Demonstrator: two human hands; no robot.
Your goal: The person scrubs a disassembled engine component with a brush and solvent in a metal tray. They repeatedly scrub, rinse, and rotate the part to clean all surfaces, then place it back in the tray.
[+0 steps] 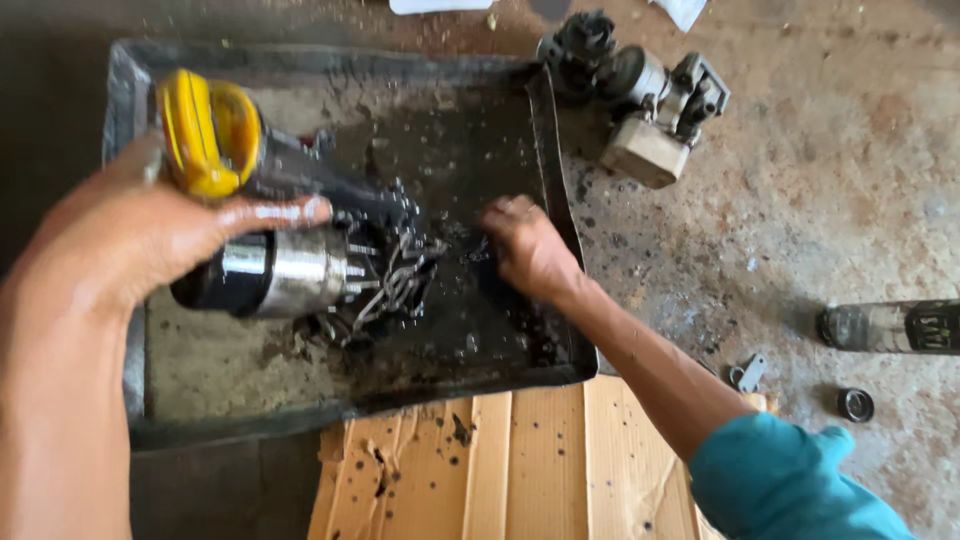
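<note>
My left hand (140,245) is wet with oil and grips a black and silver cylindrical motor part (275,272), holding it tilted over a dark metal tray (555,130). Bare wires or prongs stick out of the part's right end. A yellow-handled tool with a black body (210,135) lies just behind my left hand, its handle by my thumb. My right hand (530,250) reaches into the black oily liquid (470,150) in the tray, fingers curled down. Whether it holds anything is hidden by the liquid.
A grey mechanical assembly (645,95) sits on the concrete floor beyond the tray's right corner. To the right lie a dark bottle (890,326), a small round ring (855,404) and a metal bracket (748,372). Stained cardboard (520,460) lies below the tray.
</note>
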